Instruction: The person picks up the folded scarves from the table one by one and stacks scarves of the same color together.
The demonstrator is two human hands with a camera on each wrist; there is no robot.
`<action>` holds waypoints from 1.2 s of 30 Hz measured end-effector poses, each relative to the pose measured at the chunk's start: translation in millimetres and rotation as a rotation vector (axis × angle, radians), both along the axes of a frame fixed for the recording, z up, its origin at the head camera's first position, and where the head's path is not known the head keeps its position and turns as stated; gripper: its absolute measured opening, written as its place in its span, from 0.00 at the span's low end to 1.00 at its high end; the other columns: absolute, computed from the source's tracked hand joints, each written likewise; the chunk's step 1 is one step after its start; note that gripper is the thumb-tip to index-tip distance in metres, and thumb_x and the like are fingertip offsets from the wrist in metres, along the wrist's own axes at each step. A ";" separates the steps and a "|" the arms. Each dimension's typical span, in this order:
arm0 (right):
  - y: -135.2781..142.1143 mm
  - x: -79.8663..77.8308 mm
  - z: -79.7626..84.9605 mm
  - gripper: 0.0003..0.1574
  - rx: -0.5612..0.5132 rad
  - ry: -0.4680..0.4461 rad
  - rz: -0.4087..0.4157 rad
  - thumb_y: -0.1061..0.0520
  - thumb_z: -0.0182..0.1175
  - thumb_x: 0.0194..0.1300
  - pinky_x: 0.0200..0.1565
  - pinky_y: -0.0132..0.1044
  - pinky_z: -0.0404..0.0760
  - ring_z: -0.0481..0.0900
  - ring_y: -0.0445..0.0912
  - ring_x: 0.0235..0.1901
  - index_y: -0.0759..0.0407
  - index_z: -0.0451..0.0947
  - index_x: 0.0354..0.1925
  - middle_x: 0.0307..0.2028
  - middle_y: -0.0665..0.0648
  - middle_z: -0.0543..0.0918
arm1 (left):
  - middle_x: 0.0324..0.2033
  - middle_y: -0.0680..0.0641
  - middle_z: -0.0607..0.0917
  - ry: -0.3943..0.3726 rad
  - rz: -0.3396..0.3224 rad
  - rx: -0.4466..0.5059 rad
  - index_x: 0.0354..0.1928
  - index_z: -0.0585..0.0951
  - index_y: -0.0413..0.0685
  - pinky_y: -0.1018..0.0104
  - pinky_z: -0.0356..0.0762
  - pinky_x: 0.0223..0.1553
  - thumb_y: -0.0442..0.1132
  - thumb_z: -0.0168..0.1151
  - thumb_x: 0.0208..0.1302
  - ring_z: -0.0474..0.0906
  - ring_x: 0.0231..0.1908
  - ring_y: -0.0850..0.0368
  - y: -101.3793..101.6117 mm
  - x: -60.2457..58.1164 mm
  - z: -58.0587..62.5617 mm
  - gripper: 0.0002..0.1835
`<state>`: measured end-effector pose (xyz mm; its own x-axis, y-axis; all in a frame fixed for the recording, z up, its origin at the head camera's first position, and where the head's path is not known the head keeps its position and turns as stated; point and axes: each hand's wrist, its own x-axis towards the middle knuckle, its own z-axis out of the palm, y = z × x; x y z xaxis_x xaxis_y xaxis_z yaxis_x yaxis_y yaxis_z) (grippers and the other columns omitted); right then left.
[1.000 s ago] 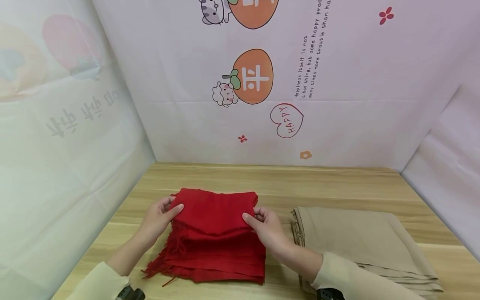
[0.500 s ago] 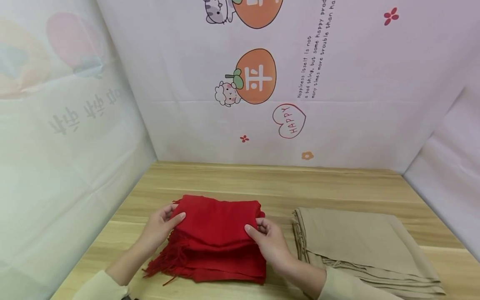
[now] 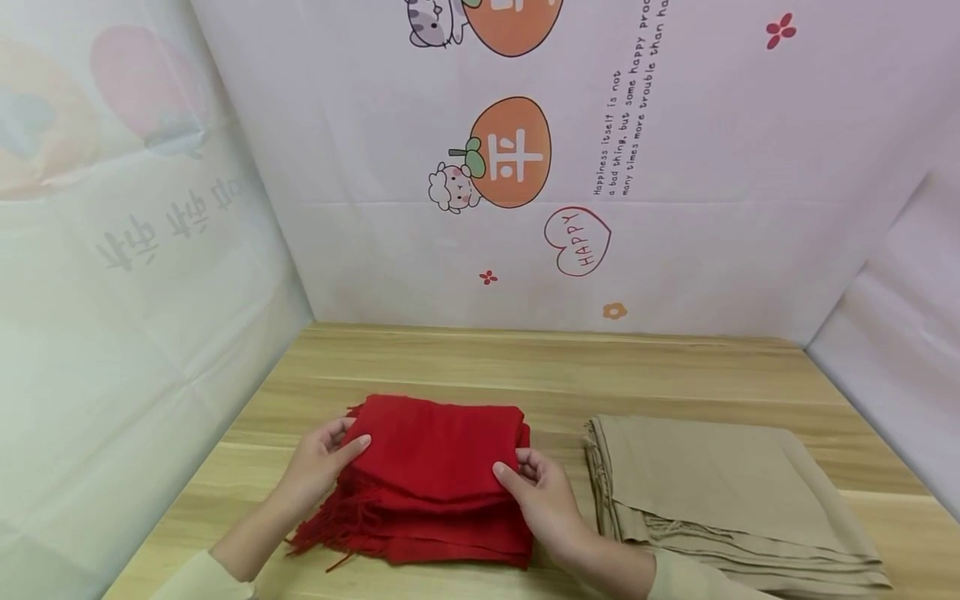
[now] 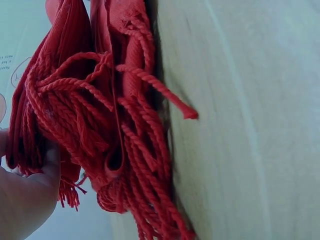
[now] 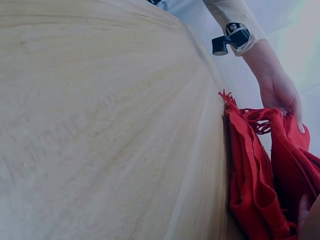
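Note:
A red fringed scarf (image 3: 442,446), folded into layers, lies on the wooden table with its upper layers raised between both hands. My left hand (image 3: 318,462) pinches the upper layers at their left edge, thumb on top and fingers underneath. Opposite it, my right hand (image 3: 547,500) pinches the right edge the same way. In the left wrist view, twisted tassels (image 4: 145,150) hang along the scarf's side, and the lower layers rest on the table. The right wrist view shows a gap between the raised fold and the layers below.
To the right lies a folded beige cloth (image 3: 727,483) with a fringed edge, close to my right forearm. Printed white sheets (image 3: 375,250) stand as walls behind and on both sides of the wooden table (image 3: 562,367).
Both hands have lowered the raised red layers toward me and down onto the layers below. The view has shifted slightly; the beige cloth stays in place.

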<state>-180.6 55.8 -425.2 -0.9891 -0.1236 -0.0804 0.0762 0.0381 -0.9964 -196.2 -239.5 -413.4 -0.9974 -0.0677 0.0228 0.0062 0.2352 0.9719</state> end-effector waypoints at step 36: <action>17.5 2.6 -4.1 0.27 -0.091 -0.206 0.077 0.58 0.62 0.67 0.42 0.42 0.83 0.84 0.48 0.39 0.79 0.69 0.54 0.41 0.61 0.84 | 0.31 0.49 0.84 -0.282 -0.135 0.021 0.46 0.78 0.30 0.67 0.80 0.34 0.38 0.65 0.63 0.80 0.31 0.60 -25.8 -2.2 -11.9 0.16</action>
